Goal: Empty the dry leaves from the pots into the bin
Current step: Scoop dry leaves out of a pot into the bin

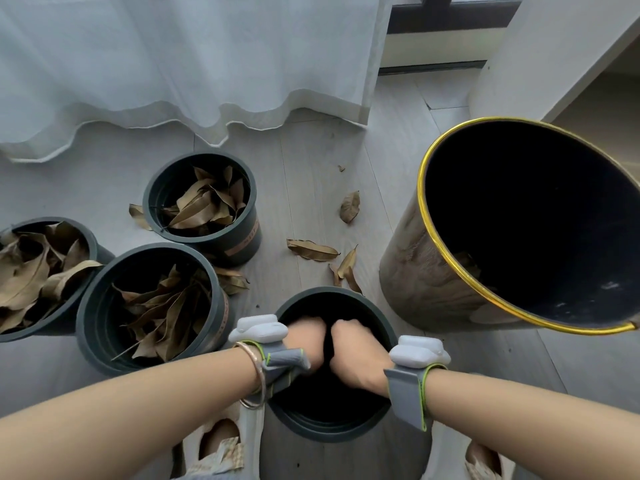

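Both your hands, left (306,341) and right (356,355), are down inside the near pot (346,431), grip hidden in the dark so I cannot tell, so gather low and lift straight toward the bin (433,271) at your right.

Both bare forearms reach forward from the bottom corners and converge at the middle. The left hand (306,341) and right hand (356,355) sit side by side, knuckles up, fingers curled downward out of sight, so what either grip closes on cannot be told. Each wrist wears a grey strap with a white module; the left also carries bangles.
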Tool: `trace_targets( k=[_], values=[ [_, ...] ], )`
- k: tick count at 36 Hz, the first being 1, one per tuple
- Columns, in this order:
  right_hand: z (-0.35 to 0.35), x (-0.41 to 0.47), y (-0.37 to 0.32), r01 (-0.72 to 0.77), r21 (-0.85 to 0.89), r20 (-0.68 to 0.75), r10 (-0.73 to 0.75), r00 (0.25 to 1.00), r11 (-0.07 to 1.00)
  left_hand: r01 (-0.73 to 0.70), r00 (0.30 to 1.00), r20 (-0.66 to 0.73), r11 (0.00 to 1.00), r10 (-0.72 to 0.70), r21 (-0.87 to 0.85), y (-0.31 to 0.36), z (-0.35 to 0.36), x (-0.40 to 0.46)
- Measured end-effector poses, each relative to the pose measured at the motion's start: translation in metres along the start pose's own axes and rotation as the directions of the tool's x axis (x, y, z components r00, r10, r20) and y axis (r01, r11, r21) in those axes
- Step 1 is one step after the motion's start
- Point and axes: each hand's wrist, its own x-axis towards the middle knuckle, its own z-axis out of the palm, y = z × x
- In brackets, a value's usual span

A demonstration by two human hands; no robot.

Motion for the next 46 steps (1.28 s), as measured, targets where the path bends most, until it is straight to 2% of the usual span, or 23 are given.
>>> trace_targets(
  k=[1, 2, 3, 4, 7, 15, 23, 27, 29, 40, 46],
  values=[
    [-0.003, -0.004, 0.001, 0.013, 0.022, -0.024, -0.012, 1.0, 1.0, -0.136, 0.983, 0.137, 0.987, 0.123, 0.089, -0.002, -0.003, -0.005],
    [-0.005, -0.008, 0.003, 0.027, 0.046, -0.048, -0.025, 0.999, 0.999, -0.209, 0.972, 0.175, 0.922, 0.159, 0.325, 0.0, -0.005, -0.005],
    [-0.008, -0.013, 0.004, 0.04, 0.071, -0.071, -0.035, 0.997, 0.997, -0.216, 0.961, 0.237, 0.923, 0.143, 0.319, -0.001, -0.015, -0.011],
    [-0.008, -0.015, 0.004, 0.056, 0.094, -0.092, -0.048, 0.995, 0.994, -0.292, 0.931, 0.332, 0.857, 0.152, 0.425, -0.004, -0.02, -0.008],
    [-0.017, -0.028, 0.005, 0.11, 0.162, -0.154, -0.085, 0.984, 0.981, -0.407, 0.905, 0.333, 0.764, 0.263, 0.501, 0.001, -0.037, -0.019],
    [-0.059, -0.066, 0.002, 0.213, 0.377, -0.225, -0.134, 0.965, 0.901, -0.444, 0.89, 0.332, 0.762, 0.312, 0.471, 0.027, -0.08, -0.051],
    [-0.1, -0.093, -0.006, 0.249, 0.454, -0.238, -0.152, 0.959, 0.856, -0.436, 0.888, 0.338, 0.805, 0.312, 0.402, 0.063, -0.125, -0.088],
    [-0.128, -0.107, 0.0, 0.269, 0.479, -0.305, -0.129, 0.944, 0.835, -0.473, 0.872, 0.333, 0.792, 0.358, 0.387, 0.097, -0.14, -0.105],
    [-0.143, -0.113, 0.007, 0.257, 0.554, -0.302, -0.096, 0.948, 0.792, -0.497, 0.863, 0.318, 0.773, 0.393, 0.394, 0.115, -0.142, -0.11],
    [-0.201, -0.102, 0.073, 0.185, 0.726, -0.317, 0.083, 0.945, 0.662, -0.569, 0.822, 0.255, 0.709, 0.509, 0.417, 0.203, -0.097, -0.089],
    [-0.213, -0.062, 0.116, 0.058, 0.736, -0.246, 0.186, 0.951, 0.675, -0.531, 0.845, 0.3, 0.763, 0.443, 0.368, 0.236, -0.047, -0.052]
  ],
)
